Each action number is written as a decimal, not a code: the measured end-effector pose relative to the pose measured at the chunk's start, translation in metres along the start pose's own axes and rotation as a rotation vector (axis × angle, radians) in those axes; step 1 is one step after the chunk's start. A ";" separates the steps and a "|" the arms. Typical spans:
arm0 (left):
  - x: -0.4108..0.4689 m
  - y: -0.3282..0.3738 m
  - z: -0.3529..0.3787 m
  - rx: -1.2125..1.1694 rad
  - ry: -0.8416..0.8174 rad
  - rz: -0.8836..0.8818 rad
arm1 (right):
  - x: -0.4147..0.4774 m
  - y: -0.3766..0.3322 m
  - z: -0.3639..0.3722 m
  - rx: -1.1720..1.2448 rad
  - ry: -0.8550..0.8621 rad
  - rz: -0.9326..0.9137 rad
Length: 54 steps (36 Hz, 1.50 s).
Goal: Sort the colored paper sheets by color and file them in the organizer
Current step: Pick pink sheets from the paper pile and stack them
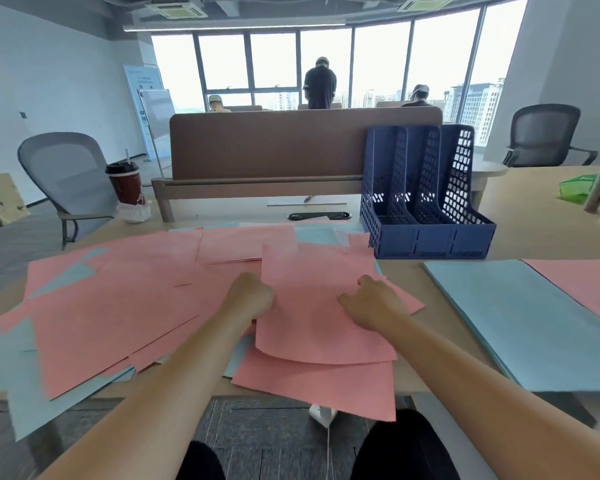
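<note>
Left hand (253,301): fingers pinching left edge of top pink sheet (319,327). Right hand (374,308): fingers curled on same sheet, grip unclear. Lift singly; keep clear of light-blue stack (520,323).

Pink sheets (118,306) strewn over blue sheets (28,393), navy organizer (430,237) upright

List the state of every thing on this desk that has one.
Organizer, upright, all slots empty.
Top pink sheet, held, near edge bowed.
Left hand, gripping that sheet's edge.
Right hand, on the sheet, grip unclear.
Blue stack, squared, pink paper on it.
Loose sheets, pink and blue mixed.
Cup, lidded.
</note>
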<state>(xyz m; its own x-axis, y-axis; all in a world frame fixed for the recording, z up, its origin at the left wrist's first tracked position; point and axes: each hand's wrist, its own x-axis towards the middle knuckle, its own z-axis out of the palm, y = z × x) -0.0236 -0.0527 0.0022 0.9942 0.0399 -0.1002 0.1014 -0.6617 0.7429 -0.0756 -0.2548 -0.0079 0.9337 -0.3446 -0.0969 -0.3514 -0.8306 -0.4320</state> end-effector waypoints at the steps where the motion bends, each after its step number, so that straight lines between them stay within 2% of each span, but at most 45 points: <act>1: -0.005 -0.001 -0.001 -0.003 0.001 0.001 | -0.005 0.000 -0.001 -0.010 -0.007 -0.002; 14: -0.042 -0.006 -0.011 0.159 -0.072 0.065 | -0.037 0.000 -0.002 0.048 -0.025 -0.007; 26: -0.037 -0.001 -0.005 -0.122 -0.098 -0.028 | -0.036 0.005 -0.007 0.133 -0.011 0.000; 29: -0.035 -0.001 -0.001 -0.074 -0.078 -0.065 | -0.035 0.010 -0.008 0.111 0.018 0.011; 33: -0.031 -0.001 0.004 -0.100 -0.018 -0.036 | -0.029 0.019 -0.011 0.070 0.094 0.087; 39: -0.026 0.001 0.006 -0.228 0.076 0.003 | -0.015 0.028 -0.015 0.036 0.110 0.156; 48: -0.020 -0.001 0.020 -0.266 0.023 0.053 | -0.001 0.020 -0.020 -0.123 0.143 0.230; 54: -0.018 -0.001 0.028 -0.212 0.024 0.100 | 0.009 0.022 -0.022 -0.142 0.159 0.233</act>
<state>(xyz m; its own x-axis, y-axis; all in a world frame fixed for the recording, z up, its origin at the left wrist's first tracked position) -0.0425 -0.0735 -0.0151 1.0000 0.0016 -0.0048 0.0050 -0.4917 0.8708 -0.0766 -0.2860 0.0018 0.8086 -0.5875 -0.0326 -0.5710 -0.7702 -0.2843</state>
